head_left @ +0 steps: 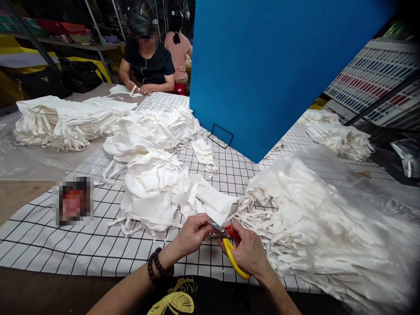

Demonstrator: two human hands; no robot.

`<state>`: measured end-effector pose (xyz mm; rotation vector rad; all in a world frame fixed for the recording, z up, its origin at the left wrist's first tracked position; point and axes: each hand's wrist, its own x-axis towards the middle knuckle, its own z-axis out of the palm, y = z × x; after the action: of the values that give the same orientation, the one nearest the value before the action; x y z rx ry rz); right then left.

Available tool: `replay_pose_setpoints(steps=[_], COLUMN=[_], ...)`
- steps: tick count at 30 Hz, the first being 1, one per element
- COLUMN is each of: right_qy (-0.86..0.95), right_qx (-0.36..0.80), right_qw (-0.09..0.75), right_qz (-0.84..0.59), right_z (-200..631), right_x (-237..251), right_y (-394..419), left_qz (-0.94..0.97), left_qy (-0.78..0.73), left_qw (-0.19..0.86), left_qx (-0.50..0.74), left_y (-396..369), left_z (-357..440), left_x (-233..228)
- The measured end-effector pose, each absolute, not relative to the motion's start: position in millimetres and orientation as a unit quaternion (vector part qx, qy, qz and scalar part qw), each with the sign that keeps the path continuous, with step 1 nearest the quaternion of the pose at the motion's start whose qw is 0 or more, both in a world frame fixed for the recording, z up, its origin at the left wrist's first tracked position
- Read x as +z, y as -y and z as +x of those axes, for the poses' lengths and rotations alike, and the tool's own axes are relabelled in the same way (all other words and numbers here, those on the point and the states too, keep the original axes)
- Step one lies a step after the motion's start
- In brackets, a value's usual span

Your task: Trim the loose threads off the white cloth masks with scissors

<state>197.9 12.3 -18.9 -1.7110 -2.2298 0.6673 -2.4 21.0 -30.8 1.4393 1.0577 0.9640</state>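
Observation:
My right hand [250, 251] grips a pair of scissors [233, 260] with one red and one yellow handle. Their metal blades point left, toward the fingertips of my left hand [192, 236], which are pinched at the lower edge of a white cloth drawstring bag [210, 197]. The pinched edge itself is mostly hidden by my fingers and the blades. Just beyond my left hand lies a crumpled heap of white cloth bags [151, 188] with loose cords. Close to my right hand, more white bags with dangling cords spill out of a clear plastic sack [315, 205].
A large blue panel [262, 74] stands on the checked tablecloth [98, 245], beside a small black wire frame [221, 135]. Stacked white bags [65, 120] lie at the far left. Across the table, a person in black [149, 65] handles white cloth. Another person [178, 48] sits behind.

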Motion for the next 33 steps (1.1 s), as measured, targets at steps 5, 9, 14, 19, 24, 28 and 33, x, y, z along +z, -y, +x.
replay_pose_setpoints(steps=[5,9,14,19,24,28,33], right_qy=[0.744,0.638,0.533,0.579,0.618,0.629,0.650], right_qx=[0.278,0.428,0.385,0.349,0.315,0.324,0.346], right_qw=[0.182,0.286,0.422,0.375,0.290,0.258,0.228], right_qz=[-0.580,-0.572,-0.624,-0.635,-0.660,-0.658,-0.638], right_z=[200.2,219.1,256.8,252.3,227.8,221.0,196.4], right_x=[-28.8,-37.6,-41.8,-37.8,-42.0,-47.5,-56.5], right_y=[-9.8,-19.5,-59.2,-101.3,-124.6,-132.4,-134.4], left_qz=[0.566,0.568,0.582,0.569,0.544,0.526,0.547], left_qy=[-0.452,-0.454,-0.477,-0.490,-0.506,-0.528,-0.596], left_qw=[0.559,0.557,0.508,0.502,0.501,0.502,0.462], left_qx=[0.402,0.400,0.420,0.430,0.444,0.439,0.365], left_y=[-20.4,-21.7,-23.8,-22.6,-16.4,-16.0,-22.3], left_z=[1.0,-1.1,-19.3,-35.8,-44.7,-62.8,-102.6], left_x=[-35.7,-34.2,-26.0,-30.1,-35.8,-33.4,-29.5])
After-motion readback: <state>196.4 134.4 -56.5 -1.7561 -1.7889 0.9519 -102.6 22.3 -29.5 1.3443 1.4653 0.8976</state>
